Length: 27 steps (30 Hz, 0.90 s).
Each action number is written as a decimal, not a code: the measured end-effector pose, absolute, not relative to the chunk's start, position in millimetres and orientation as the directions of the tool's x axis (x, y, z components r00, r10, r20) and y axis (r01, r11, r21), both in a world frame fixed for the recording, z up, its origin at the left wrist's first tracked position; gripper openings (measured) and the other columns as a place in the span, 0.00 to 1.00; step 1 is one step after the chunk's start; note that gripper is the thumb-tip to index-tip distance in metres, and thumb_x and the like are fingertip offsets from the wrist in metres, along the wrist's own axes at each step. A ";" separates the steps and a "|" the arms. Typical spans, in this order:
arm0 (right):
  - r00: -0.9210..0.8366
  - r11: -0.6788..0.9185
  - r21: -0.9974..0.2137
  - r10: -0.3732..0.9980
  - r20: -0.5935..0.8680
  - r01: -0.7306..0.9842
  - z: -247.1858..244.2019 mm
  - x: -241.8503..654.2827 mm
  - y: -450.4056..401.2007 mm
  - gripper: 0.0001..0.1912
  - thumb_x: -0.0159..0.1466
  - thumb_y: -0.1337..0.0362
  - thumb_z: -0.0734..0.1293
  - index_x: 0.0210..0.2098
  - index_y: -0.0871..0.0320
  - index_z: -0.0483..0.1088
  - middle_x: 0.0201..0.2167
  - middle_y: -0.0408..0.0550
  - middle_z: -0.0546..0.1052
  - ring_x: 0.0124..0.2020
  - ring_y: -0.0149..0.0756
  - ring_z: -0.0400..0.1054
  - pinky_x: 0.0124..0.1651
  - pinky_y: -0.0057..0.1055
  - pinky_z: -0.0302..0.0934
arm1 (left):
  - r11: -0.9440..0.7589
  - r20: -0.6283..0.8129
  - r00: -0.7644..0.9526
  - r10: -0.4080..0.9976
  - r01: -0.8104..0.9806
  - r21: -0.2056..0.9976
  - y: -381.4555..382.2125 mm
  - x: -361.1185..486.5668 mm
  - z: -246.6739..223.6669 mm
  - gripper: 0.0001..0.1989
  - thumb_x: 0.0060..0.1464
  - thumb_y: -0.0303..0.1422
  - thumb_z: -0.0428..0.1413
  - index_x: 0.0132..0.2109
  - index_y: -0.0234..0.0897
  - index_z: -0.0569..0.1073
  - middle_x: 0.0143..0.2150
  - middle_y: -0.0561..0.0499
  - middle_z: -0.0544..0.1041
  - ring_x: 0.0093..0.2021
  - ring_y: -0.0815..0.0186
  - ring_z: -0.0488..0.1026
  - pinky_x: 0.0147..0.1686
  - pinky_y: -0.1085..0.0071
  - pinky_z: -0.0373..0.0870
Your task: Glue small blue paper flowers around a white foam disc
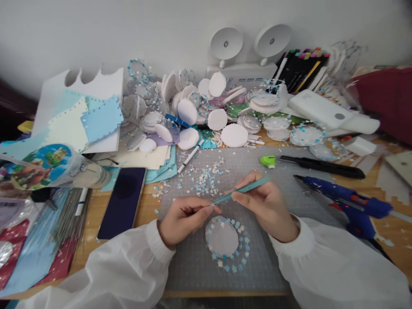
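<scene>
My right hand (262, 199) is closed around teal tweezers (244, 186), whose tips slant down to the left. Those tips meet the fingers of my left hand (189, 214), which pinch a tiny pale-blue paper flower (212, 205). Just below both hands, a round white disc (222, 238) lies on the grey cutting mat (193, 274). Small blue and white flowers ring its edge, and an outer arc of flowers (247, 247) curves along its right and lower side. Loose paper flowers (206, 178) are scattered on the mat beyond my left hand.
White discs (234, 135) and flowered rings crowd the back. To the right lie a blue glue gun (347, 197), a black cutter knife (325, 166) and a green tool (268, 161). Leftward are a phone (122, 204), a cup (80, 169) and thin wires (69, 219). A twin-headed lamp (241, 71) stands behind.
</scene>
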State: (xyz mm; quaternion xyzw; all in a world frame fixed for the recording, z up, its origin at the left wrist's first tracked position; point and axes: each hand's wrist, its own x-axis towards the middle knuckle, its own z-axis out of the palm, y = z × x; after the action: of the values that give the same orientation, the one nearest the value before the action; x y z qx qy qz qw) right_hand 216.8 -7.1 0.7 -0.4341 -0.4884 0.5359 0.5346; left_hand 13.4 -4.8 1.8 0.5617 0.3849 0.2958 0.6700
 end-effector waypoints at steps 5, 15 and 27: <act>-0.053 0.048 -0.987 0.997 0.057 -0.151 0.1 217.3 -6.4 0.10 0.54 0.61 0.75 0.29 0.55 0.70 0.27 0.42 0.76 0.31 0.34 0.75 0.33 0.27 0.69 | 0.194 -0.186 0.521 0.833 0.039 0.980 -4.5 14.2 3.0 0.23 0.56 0.47 0.55 0.38 0.27 0.79 0.13 0.59 0.58 0.13 0.77 0.52 0.14 0.77 0.47; -0.047 0.028 -0.979 0.998 0.038 -0.200 -2.3 215.9 -6.2 0.10 0.54 0.61 0.75 0.29 0.55 0.70 0.26 0.41 0.76 0.31 0.35 0.76 0.33 0.28 0.71 | 0.230 -0.226 0.530 0.817 0.060 0.971 -4.2 14.9 5.5 0.24 0.55 0.49 0.55 0.37 0.27 0.78 0.13 0.59 0.58 0.13 0.77 0.51 0.14 0.77 0.47; 0.208 0.394 -0.910 0.908 0.363 -0.128 14.8 209.4 -17.8 0.08 0.56 0.69 0.73 0.31 0.49 0.73 0.29 0.43 0.71 0.34 0.37 0.72 0.38 0.39 0.72 | 0.113 -0.114 0.563 0.819 0.036 0.993 -6.3 12.7 4.3 0.20 0.51 0.46 0.59 0.30 0.28 0.78 0.16 0.56 0.63 0.16 0.76 0.54 0.17 0.77 0.50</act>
State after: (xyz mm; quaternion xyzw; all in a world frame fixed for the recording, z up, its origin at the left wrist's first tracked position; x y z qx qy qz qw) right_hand 209.4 -17.8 14.8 -0.3926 -0.4967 0.3861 0.6709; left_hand 12.7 -6.3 4.3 0.5950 0.3592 0.2992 0.6538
